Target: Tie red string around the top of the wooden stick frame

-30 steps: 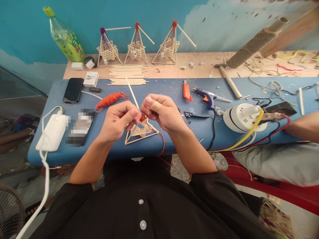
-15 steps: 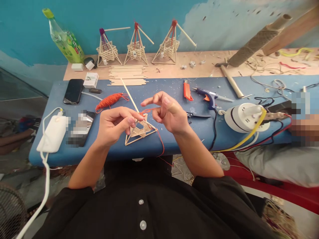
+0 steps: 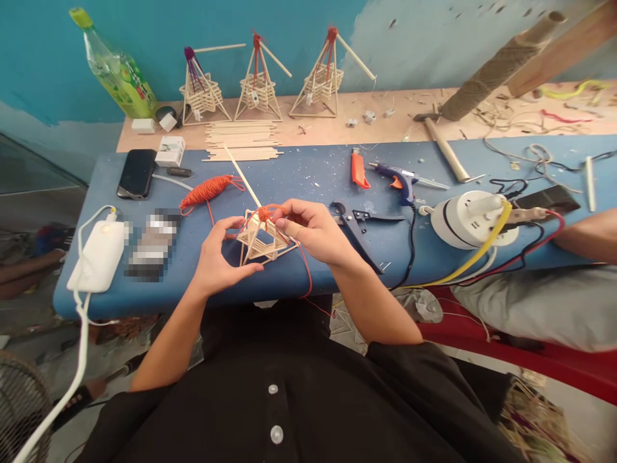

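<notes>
Your left hand (image 3: 216,254), half open, steadies the frame (image 3: 259,249) on the table (image 3: 308,170); your right hand (image 3: 308,228) pinches cord (image 3: 264,213) at its top. Uneven tugging could tip it.

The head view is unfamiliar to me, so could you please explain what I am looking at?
There is no machine here: these are a person's own bare hands, seen by a camera worn on the head, looking forward and down. The left hand holds a stick frame at its side, while the right hand pinches orange cord at its top. On the blue tabletop lie a wound bundle of cord, a phone, a glue gun and a dark-handled tool. Behind, three similar frames stand near the wall.
</notes>
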`<state>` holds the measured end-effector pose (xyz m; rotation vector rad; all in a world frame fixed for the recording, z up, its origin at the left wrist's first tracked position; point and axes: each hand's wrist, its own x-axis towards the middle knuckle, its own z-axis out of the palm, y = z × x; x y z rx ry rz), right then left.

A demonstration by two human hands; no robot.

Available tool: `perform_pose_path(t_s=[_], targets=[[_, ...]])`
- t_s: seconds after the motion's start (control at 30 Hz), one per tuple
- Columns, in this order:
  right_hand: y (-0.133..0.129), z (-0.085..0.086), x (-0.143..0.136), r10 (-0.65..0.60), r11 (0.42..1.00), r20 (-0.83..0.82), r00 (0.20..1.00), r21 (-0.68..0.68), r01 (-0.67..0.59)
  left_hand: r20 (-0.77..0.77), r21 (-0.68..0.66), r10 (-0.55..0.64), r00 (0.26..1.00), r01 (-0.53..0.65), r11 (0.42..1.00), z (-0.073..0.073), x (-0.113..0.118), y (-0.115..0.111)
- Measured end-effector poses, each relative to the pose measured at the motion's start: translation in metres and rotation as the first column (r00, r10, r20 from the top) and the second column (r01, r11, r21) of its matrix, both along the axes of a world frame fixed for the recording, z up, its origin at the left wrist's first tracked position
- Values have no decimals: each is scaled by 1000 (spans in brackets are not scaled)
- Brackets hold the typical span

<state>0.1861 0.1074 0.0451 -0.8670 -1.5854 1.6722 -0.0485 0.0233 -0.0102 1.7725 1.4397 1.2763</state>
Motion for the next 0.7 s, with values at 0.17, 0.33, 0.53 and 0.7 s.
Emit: perform_pose_path(t_s=[0.17, 0.33, 0.53, 0.7], targets=[[2, 8, -4, 94, 995, -37, 995, -37, -96, -104, -23, 60, 993, -62, 998, -6, 13, -8], [7, 8, -9, 77, 994, -54, 996, -71, -81, -116, -8, 48, 992, -49, 999, -3, 13, -5], [-3, 22, -2, -89, 996, -43, 995, -3, 89, -126, -2, 71, 989, -72, 997, -6, 13, -5], [-37, 36, -2, -108, 992, -75, 991, 63, 113, -184, 46, 105, 977, -98, 994, -8, 15, -7]])
